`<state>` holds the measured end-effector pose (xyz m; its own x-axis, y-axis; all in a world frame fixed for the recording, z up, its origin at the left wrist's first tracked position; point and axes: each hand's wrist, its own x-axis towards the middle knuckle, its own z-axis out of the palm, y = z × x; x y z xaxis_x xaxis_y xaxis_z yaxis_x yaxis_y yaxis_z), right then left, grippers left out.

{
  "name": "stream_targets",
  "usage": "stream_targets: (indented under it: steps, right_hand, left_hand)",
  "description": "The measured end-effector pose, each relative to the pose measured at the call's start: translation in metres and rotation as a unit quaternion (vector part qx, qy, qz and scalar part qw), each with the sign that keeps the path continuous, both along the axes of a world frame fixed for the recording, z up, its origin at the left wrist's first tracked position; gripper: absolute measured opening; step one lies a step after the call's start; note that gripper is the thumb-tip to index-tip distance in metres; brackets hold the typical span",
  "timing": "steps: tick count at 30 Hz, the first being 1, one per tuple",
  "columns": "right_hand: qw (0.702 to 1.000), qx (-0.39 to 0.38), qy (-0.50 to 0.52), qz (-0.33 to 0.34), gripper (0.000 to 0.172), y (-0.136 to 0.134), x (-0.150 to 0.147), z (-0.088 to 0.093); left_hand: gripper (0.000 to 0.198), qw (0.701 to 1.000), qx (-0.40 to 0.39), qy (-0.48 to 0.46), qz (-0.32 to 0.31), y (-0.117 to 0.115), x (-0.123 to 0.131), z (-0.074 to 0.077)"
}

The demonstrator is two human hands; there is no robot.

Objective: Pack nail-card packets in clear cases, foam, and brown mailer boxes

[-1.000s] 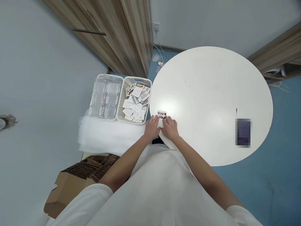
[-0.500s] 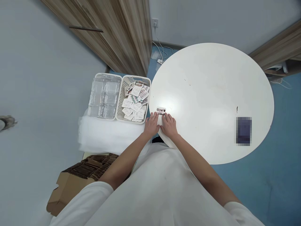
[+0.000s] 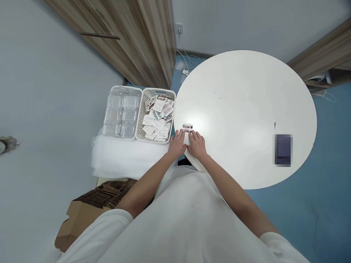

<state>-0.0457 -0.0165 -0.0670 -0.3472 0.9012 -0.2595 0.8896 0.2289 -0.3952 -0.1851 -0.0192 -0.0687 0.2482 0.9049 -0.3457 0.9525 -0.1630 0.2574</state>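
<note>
Head view: our left hand (image 3: pixel 177 144) and right hand (image 3: pixel 197 145) barely shift — fingers spread, gripping nothing — so the card (image 3: pixel 188 128) stays put.

My left arm (image 3: pixel 145 179) and right arm (image 3: pixel 234 191) reach forward, angled inward; my left hand (image 3: pixel 177 144) and right hand (image 3: pixel 197 144) lie side by side, backs up, fingers (image 3: pixel 180 134) slightly spread and pointing away, thumbs (image 3: pixel 184 147) nearly meeting.

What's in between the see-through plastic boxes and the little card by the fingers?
The head view shows mainly the white basket of loose cards, then a bit of white table.
</note>
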Motion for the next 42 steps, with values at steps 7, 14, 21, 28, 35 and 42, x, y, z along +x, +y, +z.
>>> stream_targets:
  steps: [7,14,21,28,35,42]
  right_hand:
    - [1.000,-0.019,0.018,0.001,0.060,-0.004,0.004,0.003]
    - [0.995,-0.042,0.085,-0.028,0.060,-0.023,0.016,0.010]
    - [0.978,-0.089,0.178,-0.065,0.047,-0.056,0.042,0.028]
    - [0.972,-0.104,0.207,-0.029,0.035,-0.073,0.066,0.034]
    - [0.963,-0.136,0.231,0.034,0.031,-0.075,0.084,0.037]
    - [0.954,-0.171,0.242,0.037,0.032,-0.075,0.103,0.018]
  left_hand:
    - [0.068,1.000,0.002,-0.013,0.001,-0.003,-0.001,0.000]
    - [0.060,0.997,0.025,-0.077,0.019,-0.019,-0.001,0.003]
    - [0.044,0.977,0.053,-0.188,0.090,-0.037,0.000,0.011]
    - [0.036,0.964,0.017,-0.220,0.150,-0.069,0.008,0.013]
    - [0.036,0.946,-0.020,-0.229,0.228,-0.113,0.031,0.030]
    - [0.043,0.934,-0.070,-0.220,0.272,-0.167,0.041,0.044]
